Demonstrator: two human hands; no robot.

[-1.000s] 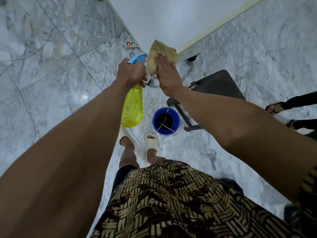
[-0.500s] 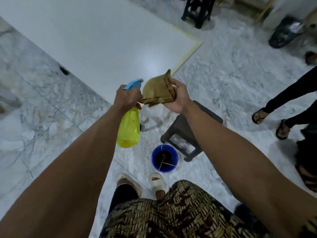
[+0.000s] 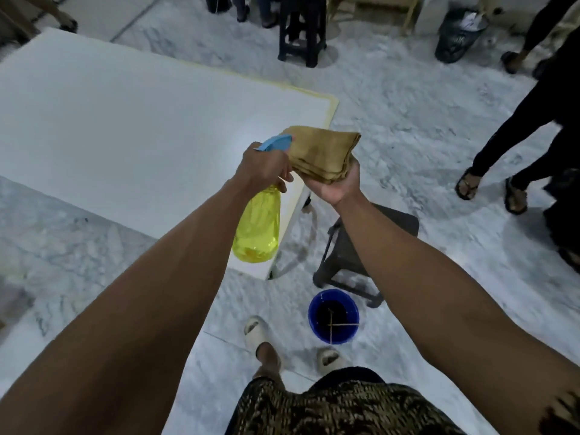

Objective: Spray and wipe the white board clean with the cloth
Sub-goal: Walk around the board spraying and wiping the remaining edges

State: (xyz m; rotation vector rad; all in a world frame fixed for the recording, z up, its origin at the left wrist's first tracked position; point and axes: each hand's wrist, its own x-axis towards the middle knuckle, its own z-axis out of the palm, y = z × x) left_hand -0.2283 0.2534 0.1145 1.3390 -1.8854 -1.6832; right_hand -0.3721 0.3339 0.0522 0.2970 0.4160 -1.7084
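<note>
A large white board point(image 3: 131, 127) fills the left and centre of the head view, its right edge trimmed in pale yellow. My left hand point(image 3: 263, 166) grips the neck of a yellow spray bottle point(image 3: 257, 229) with a blue spray head, whose nozzle points toward the cloth. My right hand point(image 3: 335, 183) is palm up and holds a folded tan cloth point(image 3: 320, 152) from below, right beside the spray head. Both hands hover over the board's lower right corner.
A dark stool point(image 3: 354, 255) stands under my right forearm, with a blue bucket point(image 3: 333, 315) on the marble floor beside my feet. Another black stool point(image 3: 301, 29) stands at the far side. A person's sandalled legs point(image 3: 502, 171) are at the right, near a black bin point(image 3: 461, 32).
The view has swung up, so more of the board shows. My right hand has turned palm up under the cloth, which now lies flatter. The bottle stays in my left hand.
</note>
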